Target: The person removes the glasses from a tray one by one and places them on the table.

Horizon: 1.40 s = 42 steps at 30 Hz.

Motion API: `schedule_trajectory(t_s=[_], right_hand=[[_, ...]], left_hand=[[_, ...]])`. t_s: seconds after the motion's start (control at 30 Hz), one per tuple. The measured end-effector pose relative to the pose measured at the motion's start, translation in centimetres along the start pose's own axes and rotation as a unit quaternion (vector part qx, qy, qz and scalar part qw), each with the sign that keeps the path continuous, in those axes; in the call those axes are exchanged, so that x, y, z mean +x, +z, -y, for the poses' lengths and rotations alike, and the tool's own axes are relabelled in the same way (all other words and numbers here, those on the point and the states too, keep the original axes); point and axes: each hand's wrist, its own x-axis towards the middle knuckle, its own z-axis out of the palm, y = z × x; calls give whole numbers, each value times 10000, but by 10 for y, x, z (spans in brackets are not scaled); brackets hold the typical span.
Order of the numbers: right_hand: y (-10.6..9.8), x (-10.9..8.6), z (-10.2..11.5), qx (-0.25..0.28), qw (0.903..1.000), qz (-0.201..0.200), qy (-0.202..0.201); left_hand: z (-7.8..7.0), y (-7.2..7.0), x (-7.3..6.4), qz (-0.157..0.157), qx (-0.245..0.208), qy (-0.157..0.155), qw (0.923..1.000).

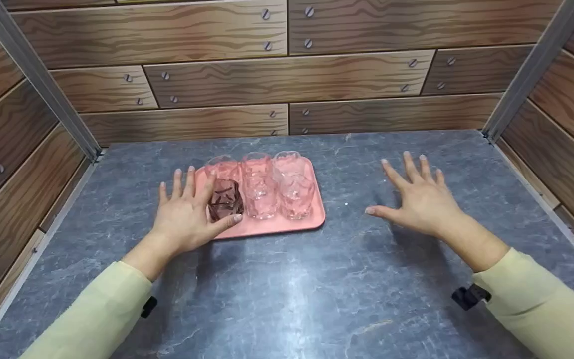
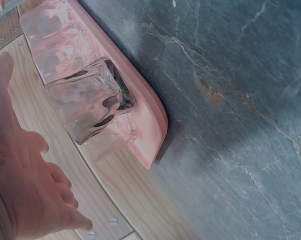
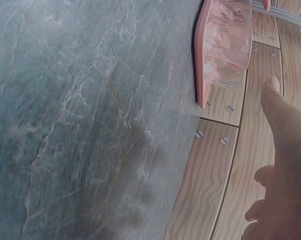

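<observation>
Dark glass (image 1: pixel 226 198) partly hidden behind left hand (image 1: pixel 182 218).

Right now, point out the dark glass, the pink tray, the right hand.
Dark glass (image 1: pixel 227 200): head view, middle of its body.
Pink tray (image 1: pixel 272 227): head view, bare strip at near edge.
Right hand (image 1: pixel 424 202): head view, back of the hand.

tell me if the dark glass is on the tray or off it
On. In the head view the dark glass stands within the edges of the pink tray; the left wrist view shows its base there.
</observation>
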Motion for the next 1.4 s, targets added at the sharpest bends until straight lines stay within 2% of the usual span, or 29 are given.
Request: schedule_trajectory(t_s=[0.27,0.5,0.63,0.87,1.0,1.13,1.4], right_hand=[[1,4,7,-13,10000,4,-61],[13,14,25,68,9994,-40,-347],[24,23,40,336,9981,68,-518],[47,41,63,802,9916,175,-1002],[58,50,71,996,9867,197,-1267],[65,56,78,1103,9842,339,-1342],[67,62,84,1011,9804,504,-1614]], left_hand=[[4,-1,-2,-10,-28,-48,10000],[17,3,-4,-22,87,-110,9999],[29,10,-4,25,46,-186,9998],[48,29,-2,362,-326,-321,9983],[55,37,-1,545,-469,-197,9972],[59,41,1,728,-502,-20,9961],[62,46,6,902,-527,120,9945]])
